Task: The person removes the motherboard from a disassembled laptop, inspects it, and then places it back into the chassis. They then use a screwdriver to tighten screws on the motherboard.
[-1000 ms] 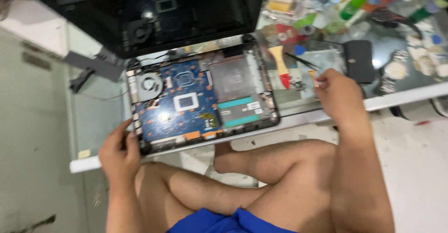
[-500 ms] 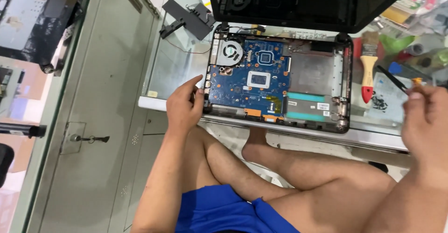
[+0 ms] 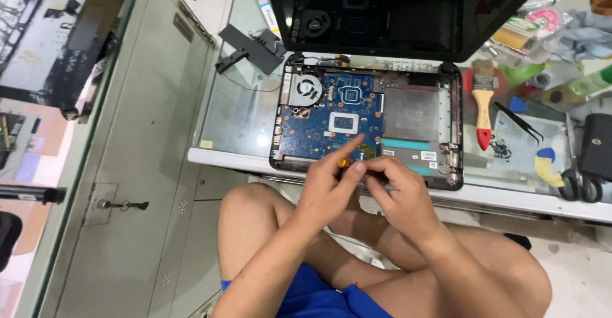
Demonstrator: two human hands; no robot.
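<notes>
Nearest, over the bare knees, the left hand (image 3: pixel 328 187) and right hand (image 3: pixel 398 190) meet, both pinched shut on a small orange-tipped screwdriver (image 3: pixel 345 163) held at the front edge of the opened laptop base (image 3: pixel 449 133); that base sits flush with the glass table (image 3: pixel 236 117) rim at six o'clock. At nine o'clock the glass lies bare; at three o'clock a red-handled brush (image 3: pixel 483 104), tweezers (image 3: pixel 519 122) and scissors (image 3: pixel 577 181) crowd it; at twelve the black lid (image 3: pixel 395 12) leans back.
</notes>
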